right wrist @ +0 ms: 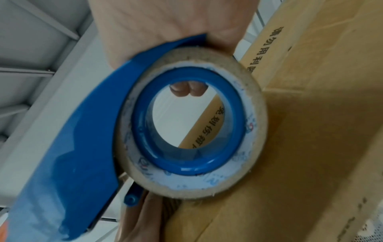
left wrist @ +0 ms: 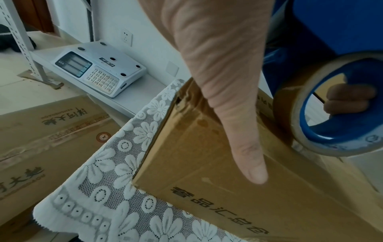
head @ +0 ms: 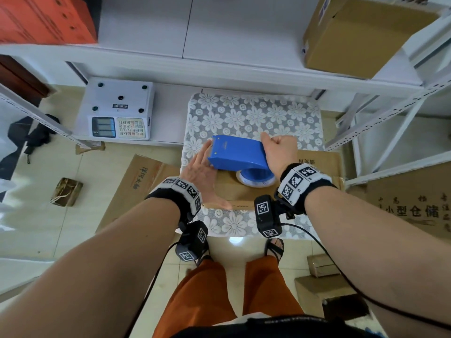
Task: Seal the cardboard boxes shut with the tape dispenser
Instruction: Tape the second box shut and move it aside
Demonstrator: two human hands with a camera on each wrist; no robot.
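A brown cardboard box (head: 246,191) lies on a small table covered with a white floral lace cloth (head: 256,115). My right hand (head: 278,152) grips a blue tape dispenser (head: 238,152) holding a roll of clear tape (right wrist: 190,131), held just above the box top; its fingertips (right wrist: 186,90) show through the roll's core. My left hand (head: 202,172) lies flat with straight fingers on the box's left part, beside the dispenser's front end. In the left wrist view the thumb (left wrist: 248,155) points down over the box top (left wrist: 228,204).
A white weighing scale (head: 117,111) sits on a low shelf at the left. Flattened cardboard (head: 136,186) lies on the floor left of the table, more printed cardboard (head: 415,211) at the right. Metal shelving (head: 390,111) holds a brown box (head: 353,37) and an orange box (head: 44,18).
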